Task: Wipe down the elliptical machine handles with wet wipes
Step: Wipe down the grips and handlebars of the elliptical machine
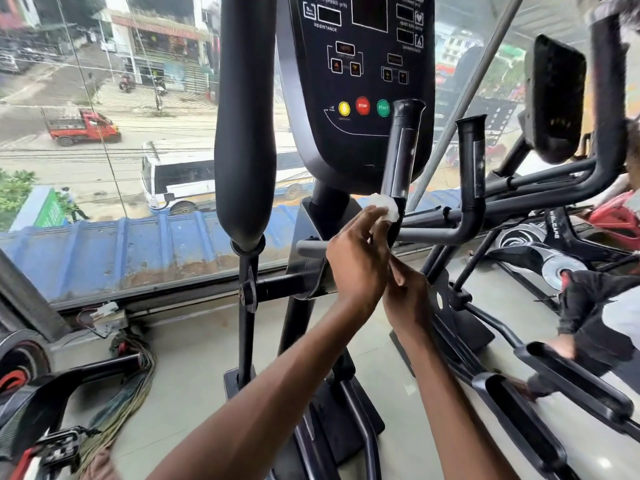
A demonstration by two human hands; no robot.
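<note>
The elliptical's short black upright handle [403,150] rises in front of the console [360,81]. My left hand [356,258] pinches a crumpled white wet wipe [384,206] and presses it against the base of that handle. My right hand [407,294] is just below and behind the left, its fingers pointing up toward the handle's bend; they are partly hidden, so its grip is unclear. A second short handle [471,161] stands to the right. The long padded swing handle [242,133] hangs at the left.
A large window runs behind the machine, with a street below. A neighbouring elliptical [554,105] stands at the right, where another person's arm and foot [588,306] show. Foot pedals [554,386] lie at the lower right. Cables [131,386] lie on the floor at the left.
</note>
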